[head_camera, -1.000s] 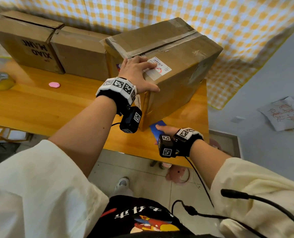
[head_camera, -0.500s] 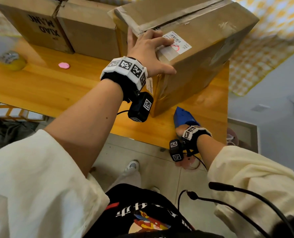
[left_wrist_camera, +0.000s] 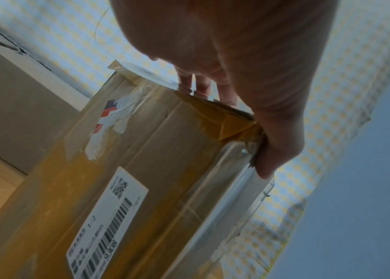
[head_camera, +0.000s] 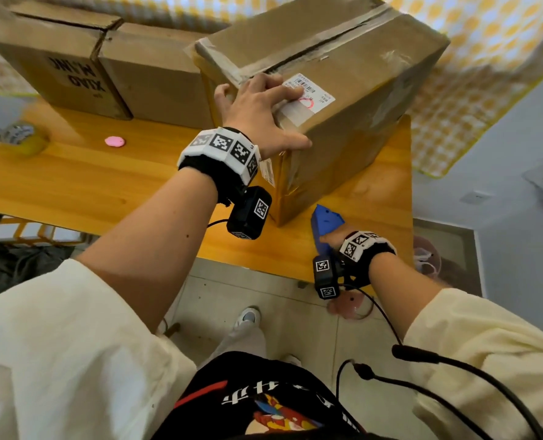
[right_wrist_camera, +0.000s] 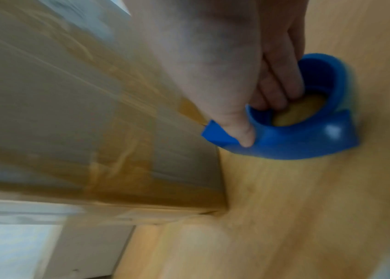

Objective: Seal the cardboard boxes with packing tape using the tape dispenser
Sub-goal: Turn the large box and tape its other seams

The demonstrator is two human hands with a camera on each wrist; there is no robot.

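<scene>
A big cardboard box (head_camera: 343, 58) with an open seam between old tape strips stands at the table's right end. My left hand (head_camera: 260, 112) rests on its near top corner, fingers spread flat over the white label and thumb stretched along the side; in the left wrist view the thumb (left_wrist_camera: 272, 151) lies down the box (left_wrist_camera: 141, 169) corner edge. My right hand (head_camera: 330, 239) grips the blue tape dispenser (head_camera: 325, 219) on the table just below the box's near corner. In the right wrist view the fingers (right_wrist_camera: 279, 81) hook through the dispenser's (right_wrist_camera: 308, 143) ring.
Two more cardboard boxes (head_camera: 57, 65) (head_camera: 152, 68) stand at the back left of the wooden table (head_camera: 73, 185). A small pink object (head_camera: 115, 141) and a yellowish tape roll (head_camera: 25, 139) lie at the left. The table's front edge runs just behind my right wrist.
My right hand has drawn the blue dispenser out from the box's base toward the table's front edge. My left hand has stayed on the box corner. The head view has shifted.
</scene>
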